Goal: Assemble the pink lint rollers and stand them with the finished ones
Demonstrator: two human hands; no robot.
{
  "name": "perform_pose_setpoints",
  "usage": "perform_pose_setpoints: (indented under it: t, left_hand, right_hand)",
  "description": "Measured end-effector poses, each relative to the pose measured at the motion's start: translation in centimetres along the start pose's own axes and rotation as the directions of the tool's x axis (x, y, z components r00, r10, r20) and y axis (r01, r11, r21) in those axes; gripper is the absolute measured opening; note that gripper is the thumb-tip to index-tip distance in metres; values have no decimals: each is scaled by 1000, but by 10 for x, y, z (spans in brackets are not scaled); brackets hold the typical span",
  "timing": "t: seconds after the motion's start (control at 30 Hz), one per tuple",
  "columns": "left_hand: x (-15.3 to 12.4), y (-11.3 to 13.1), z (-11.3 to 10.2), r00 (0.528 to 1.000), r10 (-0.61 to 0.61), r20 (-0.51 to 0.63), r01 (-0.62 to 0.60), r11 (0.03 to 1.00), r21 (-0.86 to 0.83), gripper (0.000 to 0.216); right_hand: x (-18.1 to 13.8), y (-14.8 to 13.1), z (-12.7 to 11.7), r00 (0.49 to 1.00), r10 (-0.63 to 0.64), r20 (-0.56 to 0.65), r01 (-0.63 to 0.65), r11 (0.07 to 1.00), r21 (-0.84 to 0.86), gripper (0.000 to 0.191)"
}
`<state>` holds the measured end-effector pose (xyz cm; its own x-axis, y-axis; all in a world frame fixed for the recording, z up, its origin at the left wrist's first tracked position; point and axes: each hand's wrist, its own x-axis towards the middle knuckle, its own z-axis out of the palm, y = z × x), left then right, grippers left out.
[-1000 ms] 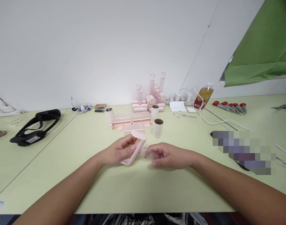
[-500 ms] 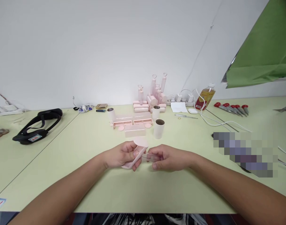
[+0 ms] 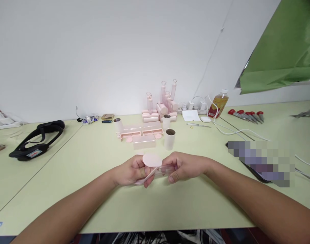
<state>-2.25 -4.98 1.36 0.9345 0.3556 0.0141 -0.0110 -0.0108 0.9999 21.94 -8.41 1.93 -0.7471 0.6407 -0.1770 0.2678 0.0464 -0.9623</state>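
My left hand (image 3: 131, 172) is closed around a pale pink plastic frame (image 3: 152, 160) with a round end plate facing up. In my right hand (image 3: 188, 166) is a clear plastic cover (image 3: 163, 170), pinched between thumb and fingers; its near end meets the pink frame, and whether the two are joined cannot be seen. Just beyond the hands lies another clear cover (image 3: 144, 143). Behind it are open pink frames (image 3: 131, 135) and a loose pink disc (image 3: 158, 136). A white paper roll (image 3: 169, 141) stands upright beside them, with two more rolls farther back.
Finished-looking pink rollers (image 3: 161, 108) are piled by the wall. To the right are a drink bottle (image 3: 218, 104), white cables, red-handled tools (image 3: 246, 116) and a blurred-out phone-like object (image 3: 259, 164). A black head strap (image 3: 38, 140) lies left.
The pink frame has tilted so its round end plate faces up. My right hand has brought the clear cover closer against it. The view has shifted slightly.
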Motion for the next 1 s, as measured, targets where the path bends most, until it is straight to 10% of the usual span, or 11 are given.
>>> perform_pose_setpoints:
  t: [1.0]
  left_hand:
    - [5, 1, 12, 993, 23, -113, -30, 998, -54, 45]
  right_hand:
    - [15, 22, -17, 990, -38, 134, 11, 980, 196, 47]
